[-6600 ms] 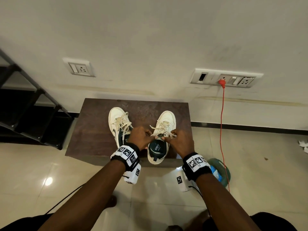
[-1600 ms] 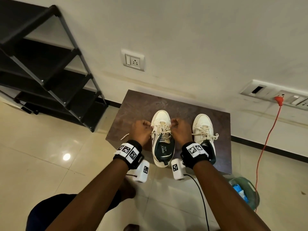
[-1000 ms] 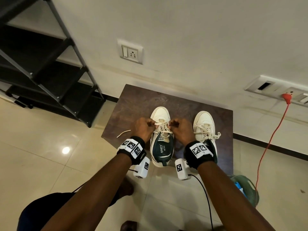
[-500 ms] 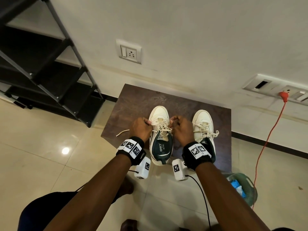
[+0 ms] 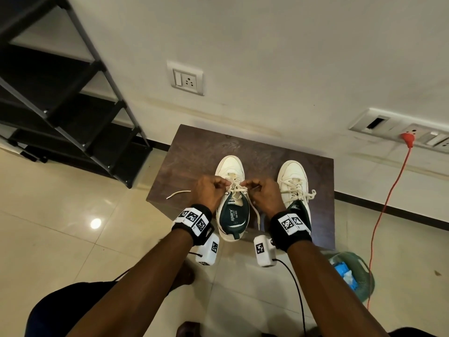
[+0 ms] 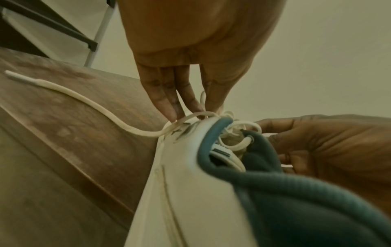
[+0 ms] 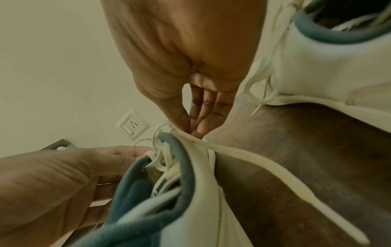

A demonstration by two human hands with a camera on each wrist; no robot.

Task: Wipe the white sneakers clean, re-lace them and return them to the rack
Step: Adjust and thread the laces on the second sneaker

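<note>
Two white sneakers with dark green lining stand toes-to-wall on a brown stool (image 5: pixel 194 154). The left sneaker (image 5: pixel 230 166) sits between my hands. My left hand (image 5: pixel 213 190) pinches a loop of its cream lace (image 6: pixel 201 115) at the top eyelets. My right hand (image 5: pixel 262 193) pinches the other strand of the same lace (image 7: pixel 232 150). One loose lace end (image 5: pixel 177 193) trails left across the stool; the other hangs by the heel. The right sneaker (image 5: pixel 291 176) stands beside my right wrist with its lace tied in a bow (image 5: pixel 305 194).
A black tiered shoe rack (image 5: pixel 60 113) stands at the left against the wall. An orange cable (image 5: pixel 386 215) drops from a wall socket at the right. A green basket (image 5: pixel 359 271) with blue cloth sits on the tiled floor by the stool's right corner.
Over the last seconds I switched from the now-tied right sneaker to the left one. In the last half second both hands stayed at its top eyelets, working the lace.
</note>
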